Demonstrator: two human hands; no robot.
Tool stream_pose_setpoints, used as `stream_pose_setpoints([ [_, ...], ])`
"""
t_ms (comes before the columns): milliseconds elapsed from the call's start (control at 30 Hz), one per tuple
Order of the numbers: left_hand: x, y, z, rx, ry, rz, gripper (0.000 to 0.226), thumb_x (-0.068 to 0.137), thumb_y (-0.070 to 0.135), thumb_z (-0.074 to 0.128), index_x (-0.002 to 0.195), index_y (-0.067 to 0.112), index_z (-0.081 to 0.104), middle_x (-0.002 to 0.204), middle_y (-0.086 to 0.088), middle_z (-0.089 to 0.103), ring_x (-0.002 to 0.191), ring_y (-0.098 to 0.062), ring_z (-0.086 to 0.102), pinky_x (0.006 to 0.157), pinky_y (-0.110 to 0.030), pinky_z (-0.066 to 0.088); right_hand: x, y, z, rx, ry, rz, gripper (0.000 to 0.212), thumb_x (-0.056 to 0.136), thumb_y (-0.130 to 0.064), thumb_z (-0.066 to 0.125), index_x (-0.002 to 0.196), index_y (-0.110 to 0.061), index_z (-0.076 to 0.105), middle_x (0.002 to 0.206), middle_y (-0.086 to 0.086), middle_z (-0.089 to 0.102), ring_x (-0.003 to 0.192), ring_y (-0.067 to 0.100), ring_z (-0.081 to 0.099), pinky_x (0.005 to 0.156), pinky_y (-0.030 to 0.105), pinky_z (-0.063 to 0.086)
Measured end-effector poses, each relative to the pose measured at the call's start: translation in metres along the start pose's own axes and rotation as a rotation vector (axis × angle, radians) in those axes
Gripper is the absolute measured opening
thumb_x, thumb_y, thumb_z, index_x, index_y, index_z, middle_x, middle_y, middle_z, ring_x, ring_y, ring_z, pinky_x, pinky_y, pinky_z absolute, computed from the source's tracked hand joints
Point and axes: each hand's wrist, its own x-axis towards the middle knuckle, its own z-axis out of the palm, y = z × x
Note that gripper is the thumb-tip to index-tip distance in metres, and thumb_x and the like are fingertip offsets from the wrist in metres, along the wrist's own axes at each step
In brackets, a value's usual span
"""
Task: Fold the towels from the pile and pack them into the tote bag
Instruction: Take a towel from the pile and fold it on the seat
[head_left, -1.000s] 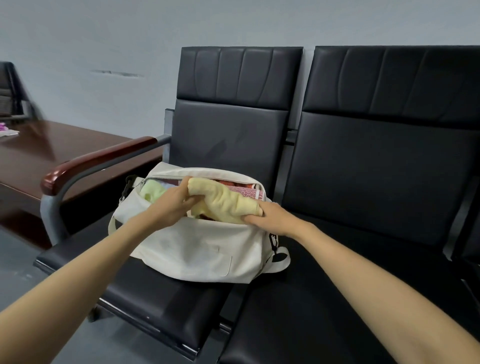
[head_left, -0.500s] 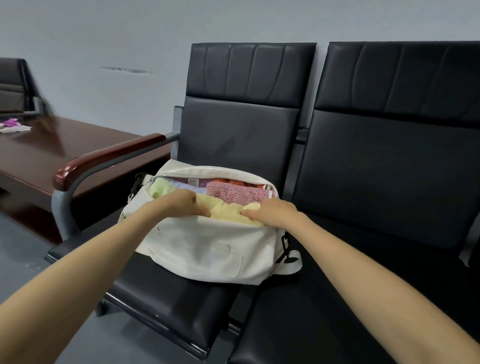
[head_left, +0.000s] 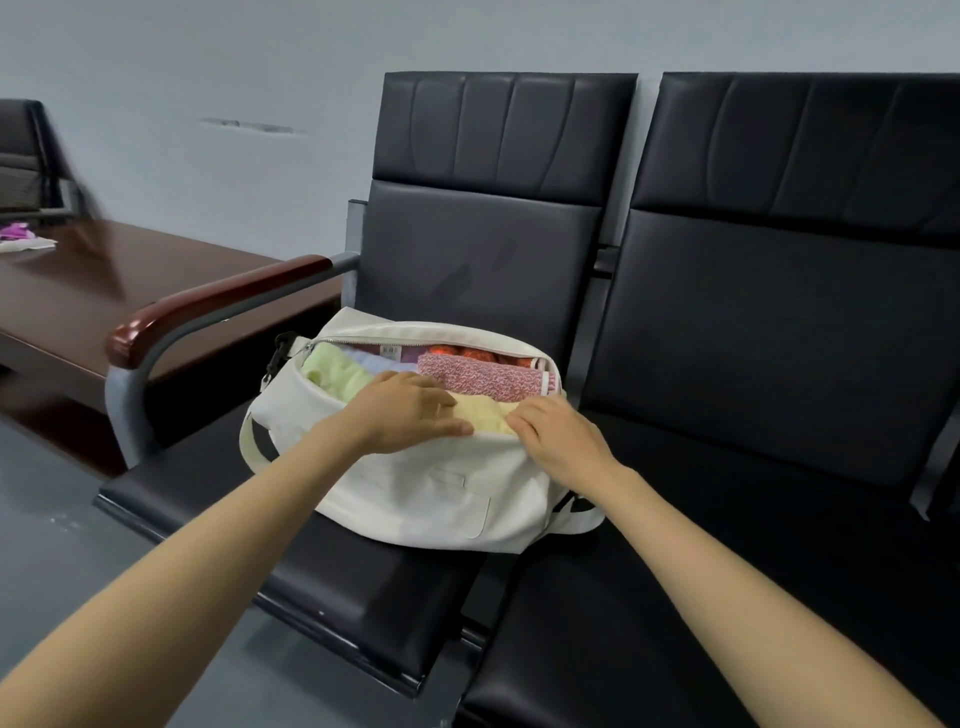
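A cream tote bag (head_left: 415, 493) stands unzipped on the left black seat. Folded towels fill it: a light green one (head_left: 332, 371) at the left, a pink patterned one (head_left: 483, 376) in the middle and an orange one (head_left: 467, 353) behind. A pale yellow towel (head_left: 485, 415) lies at the front of the opening, mostly inside. My left hand (head_left: 410, 410) presses flat on its left part, fingers straight. My right hand (head_left: 556, 436) has bent fingers gripping the towel's right end at the bag's front rim.
The bag sits on a row of black padded seats; the right seat (head_left: 779, 545) holds nothing. A wood-topped armrest (head_left: 208, 306) borders the bag's left side. A dark wooden table (head_left: 78, 291) with a small purple item (head_left: 15, 231) stands further left.
The yellow towel, held up over the bag a second ago, has gone down into the opening. Both hands have dropped with it to the bag's rim.
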Motion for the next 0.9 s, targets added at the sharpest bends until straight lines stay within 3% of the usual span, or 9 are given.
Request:
stream_pose_setpoints([
  [67,0.006,-0.002,0.0,0.044,-0.071,-0.014,0.072,0.078,0.082,0.031,0.093,0.024,0.072,0.107,0.007,0.065,0.1,-0.016,0.056,0.088,-0.033,0.041,-0.005,0.002,0.001,0.034,-0.081,0.048,0.04,0.102,-0.043,0.03,0.1,-0.019,0.063,0.107,-0.009,0.055,0.112,0.013,0.044,0.096,0.038,0.039],
  [133,0.01,-0.001,0.006,-0.029,-0.115,-0.057,0.088,0.068,0.091,0.019,0.084,0.023,0.072,0.1,0.006,0.067,0.097,-0.015,0.058,0.091,-0.038,0.043,-0.008,0.0,0.004,-0.031,-0.168,0.059,0.05,0.1,-0.051,0.024,0.105,-0.021,0.063,0.114,-0.008,0.055,0.116,0.014,0.043,0.097,0.041,0.036],
  [200,0.01,0.005,0.017,-0.002,-0.17,-0.065,0.083,0.076,0.085,0.021,0.105,0.026,0.071,0.126,0.006,0.059,0.12,-0.014,0.047,0.106,-0.042,0.033,-0.009,0.0,0.008,-0.087,-0.225,0.07,0.056,0.099,-0.056,0.02,0.13,-0.025,0.055,0.135,-0.01,0.048,0.127,0.014,0.037,0.101,0.045,0.03],
  [267,0.011,0.012,0.022,0.042,-0.181,-0.06,0.077,0.083,0.078,0.023,0.119,0.025,0.066,0.137,0.005,0.05,0.131,-0.015,0.037,0.11,-0.042,0.025,-0.008,0.0,0.008,-0.071,-0.256,0.085,0.059,0.098,-0.058,0.019,0.14,-0.026,0.046,0.144,-0.012,0.04,0.134,0.015,0.031,0.105,0.047,0.027],
  [367,0.014,0.016,0.014,-0.122,-0.095,-0.168,0.072,0.087,0.072,0.031,0.087,0.012,0.07,0.103,-0.003,0.065,0.103,-0.022,0.055,0.093,-0.04,0.038,-0.01,0.003,-0.003,-0.03,-0.268,0.061,0.057,0.099,-0.057,0.022,0.143,-0.026,0.041,0.148,-0.011,0.036,0.137,0.016,0.028,0.109,0.047,0.023],
  [433,0.013,0.02,0.011,-0.128,0.023,-0.184,0.061,0.094,0.06,0.035,0.073,0.01,0.061,0.087,-0.005,0.061,0.086,-0.022,0.054,0.09,-0.04,0.038,-0.022,0.01,-0.013,-0.026,-0.236,0.023,0.053,0.1,-0.053,0.027,0.147,-0.029,0.035,0.154,-0.01,0.029,0.141,0.014,0.021,0.114,0.045,0.018],
  [533,0.011,0.043,0.018,0.021,0.165,-0.115,0.036,0.099,0.04,0.04,0.1,0.015,0.066,0.108,-0.005,0.063,0.106,-0.024,0.054,0.1,-0.039,0.03,-0.049,0.028,-0.033,-0.035,-0.181,0.042,0.047,0.101,-0.044,0.038,0.146,-0.031,0.035,0.154,-0.009,0.029,0.143,0.013,0.018,0.117,0.043,0.018],
  [633,0.01,0.084,0.027,-0.064,0.187,-0.037,0.038,0.099,0.036,0.045,0.127,0.014,0.057,0.125,-0.006,0.06,0.117,-0.025,0.052,0.105,-0.035,0.028,-0.082,0.052,-0.055,-0.017,-0.135,0.155,0.045,0.1,-0.037,0.045,0.144,-0.03,0.039,0.151,-0.006,0.036,0.142,0.014,0.024,0.116,0.042,0.023],
  [900,0.031,0.259,0.048,-0.406,-0.019,0.155,0.048,0.097,0.039,0.05,0.138,0.016,0.047,0.138,-0.006,0.048,0.124,-0.023,0.049,0.102,-0.036,0.041,-0.22,0.142,-0.111,0.09,0.019,0.583,0.036,0.098,-0.033,0.052,0.133,-0.024,0.053,0.142,-0.004,0.047,0.131,0.018,0.042,0.109,0.036,0.035],
])
